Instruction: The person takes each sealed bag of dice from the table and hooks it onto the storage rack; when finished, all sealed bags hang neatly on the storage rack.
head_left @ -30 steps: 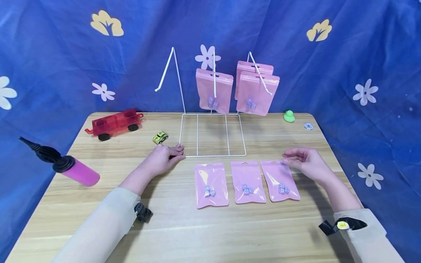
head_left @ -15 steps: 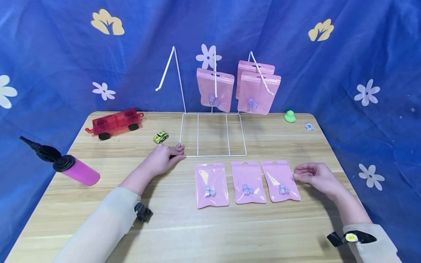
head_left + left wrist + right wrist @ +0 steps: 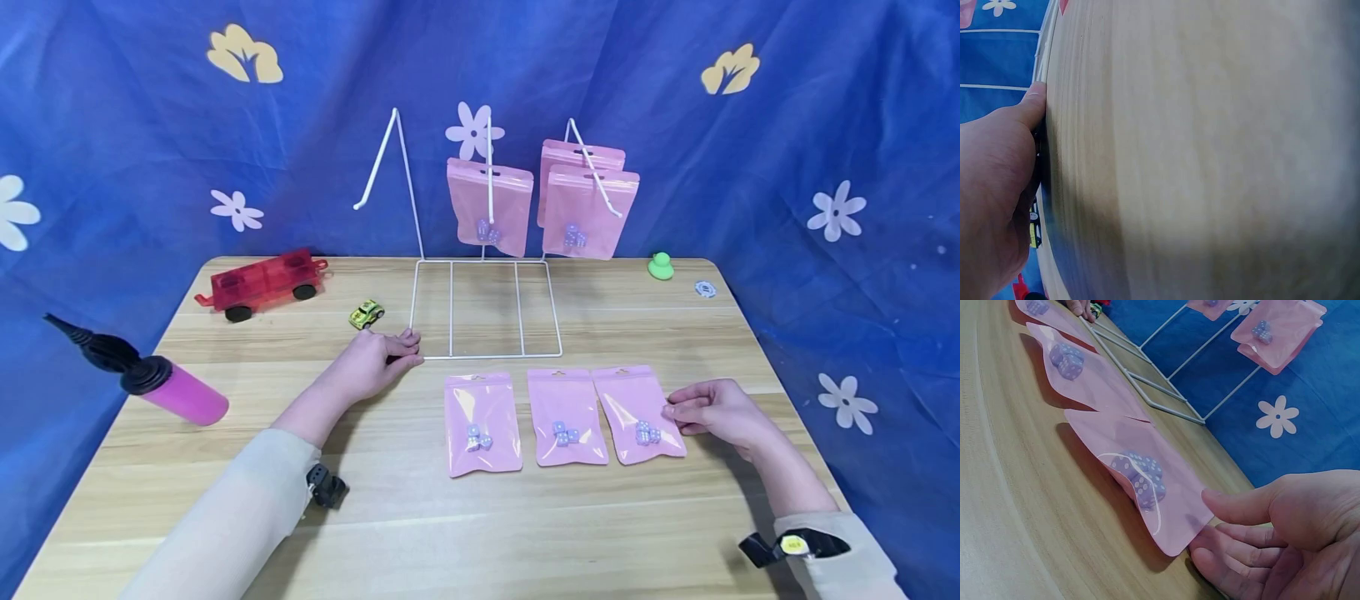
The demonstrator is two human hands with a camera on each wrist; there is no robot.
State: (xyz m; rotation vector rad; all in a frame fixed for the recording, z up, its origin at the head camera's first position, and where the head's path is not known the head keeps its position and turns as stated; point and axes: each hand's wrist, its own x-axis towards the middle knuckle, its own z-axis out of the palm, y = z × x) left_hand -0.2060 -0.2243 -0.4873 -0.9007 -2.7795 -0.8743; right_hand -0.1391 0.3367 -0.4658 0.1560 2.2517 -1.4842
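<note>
I remotely watch bench bearing white rack. Left hand, fingers curled, grips rack's near-left corner. Right hand, fingers nearly closed, pinches rightmost pink bag off rack's near-right corner. Looks like grasping step; next move likely calls for lifting bag toward rack.

Three bags lie before the rack, a toy car left of it.
</note>
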